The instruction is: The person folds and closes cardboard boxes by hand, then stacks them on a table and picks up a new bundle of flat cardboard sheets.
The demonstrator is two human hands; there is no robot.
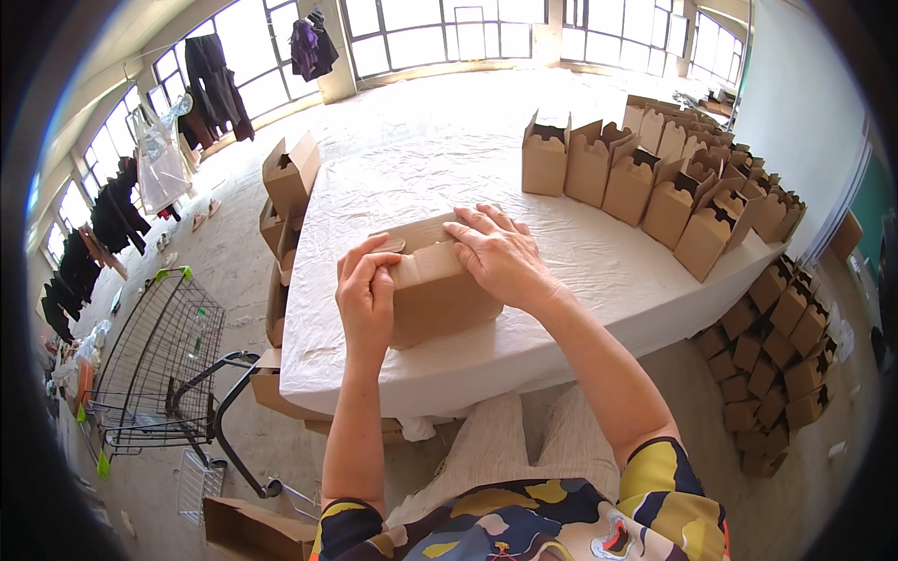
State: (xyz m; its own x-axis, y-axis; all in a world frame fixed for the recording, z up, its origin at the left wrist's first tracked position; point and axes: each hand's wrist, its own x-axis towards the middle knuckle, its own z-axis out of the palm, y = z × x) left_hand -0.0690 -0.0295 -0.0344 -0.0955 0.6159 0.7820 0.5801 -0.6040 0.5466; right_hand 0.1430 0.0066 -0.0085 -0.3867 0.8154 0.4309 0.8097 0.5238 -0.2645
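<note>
A brown cardboard box (446, 313) stands on the white-covered table in front of me, with its top flaps partly folded in. My left hand (366, 292) is closed on the box's left end, fingers bent over the upper edge and a flap. Across the top, my right hand (500, 257) grips the right end, its fingers over the far edge and its thumb on the near flap. The inside of the box is hidden from view.
Rows of standing cardboard boxes (629, 187) fill the table's right side. More boxes are piled on the floor (772, 346) at the right and stacked along the table's left edge (292, 178). A wire shopping cart (159, 365) is at the left, near hanging clothes (213, 79).
</note>
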